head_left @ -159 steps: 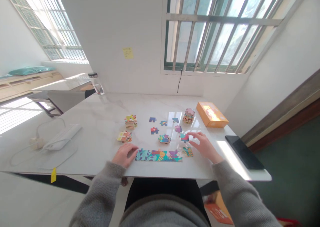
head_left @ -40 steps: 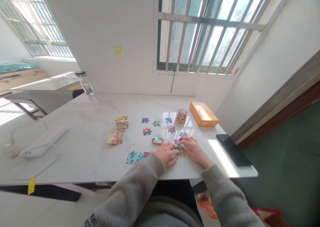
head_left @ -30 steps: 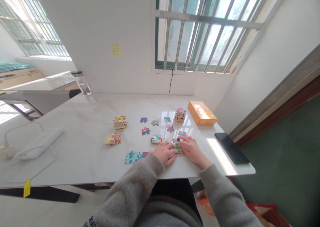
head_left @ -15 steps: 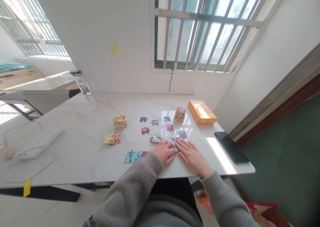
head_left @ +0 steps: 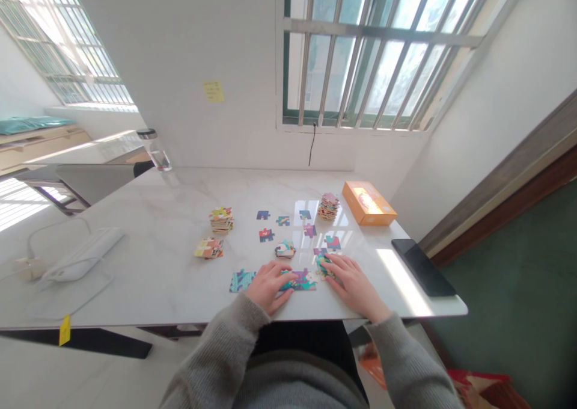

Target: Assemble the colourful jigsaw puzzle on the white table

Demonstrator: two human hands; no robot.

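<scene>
- Since the earlier frame, the left hand (head_left: 269, 285) has shifted left along the puzzle strip (head_left: 304, 281), uncovering its flowered right end.
- The strip lies near the front edge of the white, grey-veined table (head_left: 157, 276); sunlight makes bright patches on the glossy top.
- White walls carry a barred window (head_left: 360, 66) and a yellow note (head_left: 213, 91).
- Left hand: palm down on the strip's middle, fingers loosely curved, thumb apart.
- Right hand (head_left: 354, 284): fingers close together, thumb apart, tips on a teal-and-yellow piece (head_left: 322, 266) just beside the strip's right end.
- Beyond are 4 piles of knobbed, flat pieces, 2 of them tall, plus scattered loose pieces.
- An orange rectangular box (head_left: 369, 203) and a smooth black phone (head_left: 422, 267) lie rightward; a clear bottle (head_left: 156, 150) stands far left.
- Sleeves are ribbed grey knit.
</scene>
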